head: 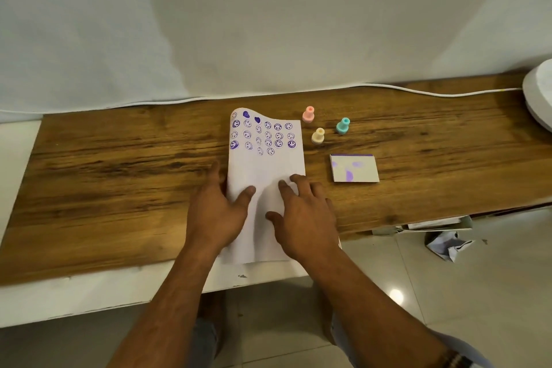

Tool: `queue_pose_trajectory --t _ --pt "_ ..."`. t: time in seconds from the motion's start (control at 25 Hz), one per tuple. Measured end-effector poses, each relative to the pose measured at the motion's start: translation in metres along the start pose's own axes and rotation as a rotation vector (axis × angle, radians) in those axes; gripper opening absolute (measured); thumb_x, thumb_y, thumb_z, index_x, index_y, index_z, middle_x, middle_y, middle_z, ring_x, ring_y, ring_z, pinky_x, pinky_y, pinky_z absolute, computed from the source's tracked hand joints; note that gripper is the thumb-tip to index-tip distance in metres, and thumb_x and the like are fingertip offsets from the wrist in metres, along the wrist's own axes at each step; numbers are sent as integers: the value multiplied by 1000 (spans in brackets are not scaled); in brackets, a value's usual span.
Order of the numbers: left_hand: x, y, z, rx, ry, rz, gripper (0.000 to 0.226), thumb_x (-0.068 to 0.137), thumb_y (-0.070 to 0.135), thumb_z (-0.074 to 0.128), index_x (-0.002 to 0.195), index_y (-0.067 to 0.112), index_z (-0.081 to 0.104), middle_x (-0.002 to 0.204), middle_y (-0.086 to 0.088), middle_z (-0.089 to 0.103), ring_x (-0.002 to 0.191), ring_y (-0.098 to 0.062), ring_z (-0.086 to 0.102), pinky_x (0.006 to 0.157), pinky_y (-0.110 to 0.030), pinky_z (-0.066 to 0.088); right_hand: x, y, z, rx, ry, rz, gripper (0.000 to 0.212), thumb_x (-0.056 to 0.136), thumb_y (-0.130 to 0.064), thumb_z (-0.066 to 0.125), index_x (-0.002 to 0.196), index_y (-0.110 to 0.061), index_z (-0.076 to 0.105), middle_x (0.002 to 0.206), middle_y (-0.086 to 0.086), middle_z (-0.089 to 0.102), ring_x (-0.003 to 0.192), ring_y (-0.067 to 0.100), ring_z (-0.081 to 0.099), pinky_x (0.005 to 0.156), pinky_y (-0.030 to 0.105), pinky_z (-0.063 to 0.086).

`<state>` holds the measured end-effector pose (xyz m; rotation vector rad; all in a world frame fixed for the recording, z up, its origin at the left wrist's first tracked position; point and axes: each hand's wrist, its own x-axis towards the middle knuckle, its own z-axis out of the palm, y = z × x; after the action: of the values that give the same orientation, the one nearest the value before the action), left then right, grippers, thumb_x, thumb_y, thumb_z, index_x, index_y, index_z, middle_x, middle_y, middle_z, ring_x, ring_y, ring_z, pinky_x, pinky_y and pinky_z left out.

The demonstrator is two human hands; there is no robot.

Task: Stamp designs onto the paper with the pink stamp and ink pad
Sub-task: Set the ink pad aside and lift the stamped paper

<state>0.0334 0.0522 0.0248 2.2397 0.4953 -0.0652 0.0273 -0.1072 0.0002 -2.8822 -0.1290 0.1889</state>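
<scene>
A white paper (pixel 264 167) lies on the wooden table (pixel 119 164), its far half covered with purple smiley and heart prints and its far left corner curled up. My left hand (pixel 219 209) rests flat on the paper's left edge, fingers spread. Flat on the sheet's near right part is my right hand (pixel 301 215), also holding nothing. The pink stamp (pixel 308 114) stands upright to the right of the paper's far edge. The ink pad (pixel 354 168), closed with purple smudges on its white lid, lies right of the paper.
A yellow stamp (pixel 318 136) and a teal stamp (pixel 343 125) stand near the pink one. A white cable (pixel 418 89) runs along the table's back edge. A white object (pixel 539 95) sits at the far right. Crumpled paper (pixel 448 245) lies on the floor.
</scene>
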Motion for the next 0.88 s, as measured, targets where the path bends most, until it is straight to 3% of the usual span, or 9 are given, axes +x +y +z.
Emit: queue_pose_trajectory --t 0.08,0.2,0.24,0.32,0.4,0.52,0.64,0.76,0.88 --pt "5 4 -4 -355 58 -152 69 83 37 82 142 26 49 133 6 65 115 -18 64 89 -32 55 1 1 2 9 2 -5 68 92 -55 70 151 -26 50 159 2 44 141 30 44 106 47 46" --pt "22 -10 -14 -749 33 -429 52 78 29 86 125 17 67 117 -2 76 106 -27 73 95 -46 57 3 5 3 20 -9 2 68 92 -56 69 152 -28 49 160 1 43 142 29 43 108 48 46" --pt "23 -15 -17 -775 12 -470 39 79 26 85 115 16 73 110 -4 79 103 -30 74 95 -47 58 3 6 3 28 -8 0 69 92 -56 70 151 -28 50 160 1 43 142 30 43 108 49 46" --pt "22 -22 -19 -593 63 -404 8 84 18 80 91 21 78 95 -2 80 96 -31 76 92 -45 59 3 7 2 40 -3 -4 69 91 -57 70 151 -28 51 160 1 45 142 30 45 108 49 46" --pt "20 -23 -20 -371 128 -269 21 88 13 74 76 30 71 85 8 76 88 -26 75 88 -39 58 4 8 1 73 -4 -4 66 93 -56 68 150 -28 52 159 0 47 141 29 46 109 48 46" --pt "22 -24 -21 -413 192 -216 27 91 6 69 81 31 67 84 18 70 89 -22 72 85 -31 51 12 8 -6 236 48 62 61 96 -48 68 150 -27 51 153 2 52 135 27 51 105 43 49" --pt "28 -26 -27 -641 162 -235 22 93 0 66 96 21 72 91 8 76 88 -19 72 84 -33 54 24 10 -14 554 133 175 52 96 -38 72 143 -24 56 139 1 61 121 23 60 97 40 54" --pt "29 -25 -33 -782 130 -267 23 94 -1 64 102 18 74 96 3 77 92 -21 73 89 -36 56 37 17 -22 923 93 338 35 95 -32 76 127 -19 69 113 -10 73 102 12 68 80 27 53" --pt "28 -25 -35 -789 142 -300 19 94 2 66 98 18 74 93 5 78 82 -13 73 85 -34 58 44 24 -26 1163 61 483 20 90 -29 82 104 -15 78 95 -3 80 84 10 74 70 26 58"
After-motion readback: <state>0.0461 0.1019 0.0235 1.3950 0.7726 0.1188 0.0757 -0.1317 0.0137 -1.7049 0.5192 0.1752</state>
